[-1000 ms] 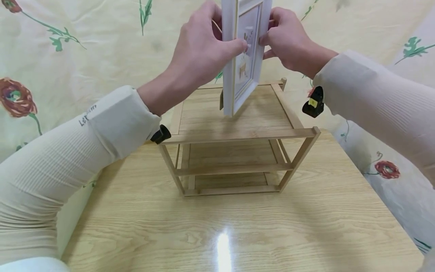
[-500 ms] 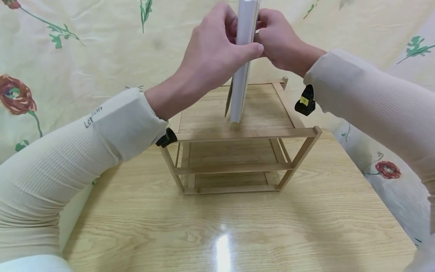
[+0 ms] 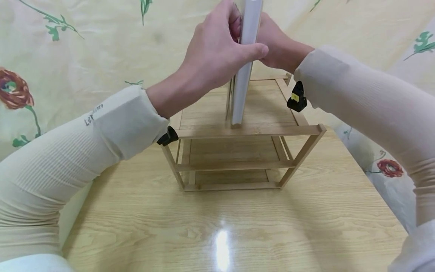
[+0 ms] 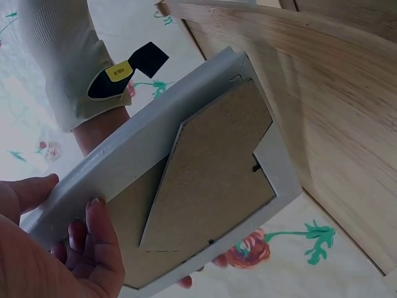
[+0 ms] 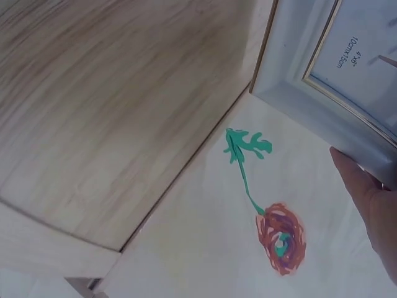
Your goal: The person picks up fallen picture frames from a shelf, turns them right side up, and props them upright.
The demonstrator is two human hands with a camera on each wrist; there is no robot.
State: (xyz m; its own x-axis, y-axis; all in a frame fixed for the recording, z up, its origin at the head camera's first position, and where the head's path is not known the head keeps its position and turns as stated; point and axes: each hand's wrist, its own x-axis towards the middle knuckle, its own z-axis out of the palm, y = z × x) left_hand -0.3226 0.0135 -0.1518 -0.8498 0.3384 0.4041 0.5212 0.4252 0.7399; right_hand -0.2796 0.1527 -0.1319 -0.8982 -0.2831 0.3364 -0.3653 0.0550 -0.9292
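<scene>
In the head view a white picture frame point(image 3: 242, 90) stands edge-on, its lower end close over the top board of a wooden three-tier rack point(image 3: 265, 130). My left hand point(image 3: 217, 45) grips the near side, thumb along the edge. Partly hidden behind it, my right hand point(image 3: 275, 45) holds the far side. The left wrist view shows the brown backing with its easel leg point(image 4: 208, 167) tilted slightly out, and fingers of my left hand point(image 4: 68, 242) on the border. Seen from the right wrist, the front bears a printed size, and my right hand point(image 5: 375, 211) is at its edge.
The rack stands on a light wood-grain table point(image 3: 163, 226), with raised rails at its top board's front and back. Flower-patterned cloth point(image 3: 85, 64) covers the wall behind and hangs along both sides. Black wrist cameras point(image 3: 296, 97) hang below both cuffs.
The picture frame has turned from showing its front to edge-on and shifted slightly right and down. My right hand has moved left behind it; my left hand has moved right with it.
</scene>
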